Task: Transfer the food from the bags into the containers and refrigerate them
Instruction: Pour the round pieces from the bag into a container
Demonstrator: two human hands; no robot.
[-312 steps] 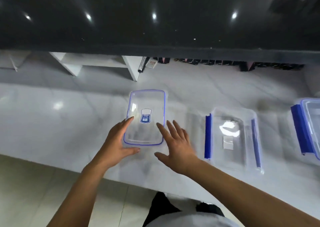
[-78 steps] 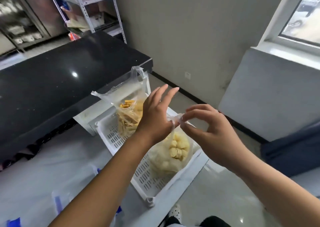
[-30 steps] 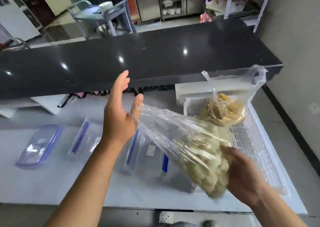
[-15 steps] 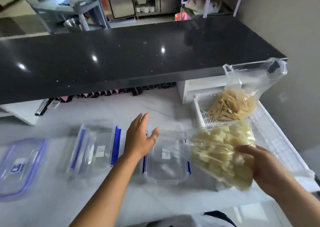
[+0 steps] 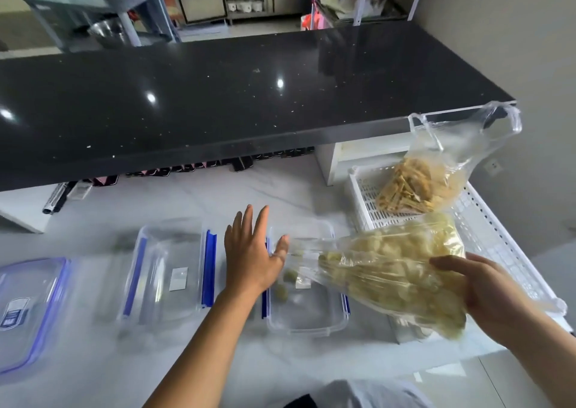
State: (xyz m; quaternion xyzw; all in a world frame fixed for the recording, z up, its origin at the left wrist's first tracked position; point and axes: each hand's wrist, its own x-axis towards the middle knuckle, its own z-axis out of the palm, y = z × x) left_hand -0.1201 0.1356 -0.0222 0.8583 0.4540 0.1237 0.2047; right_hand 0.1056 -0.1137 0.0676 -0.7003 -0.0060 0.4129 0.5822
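A pale marble-look counter [image 5: 193,361] carries a white perforated plastic tray [image 5: 486,230] far right. Over the clear rectangular blue-clipped container [image 5: 307,317] tilts a thin clear bag of pale yellow chunks [image 5: 389,280] (soft, slippery, probably heavy at its base). The right hand [image 5: 477,292] cups that base in a closed grip; the left hand [image 5: 252,255] pinches the mouth between thumb and palm, fingers spread. Two chunks [image 5: 285,283] lie inside.
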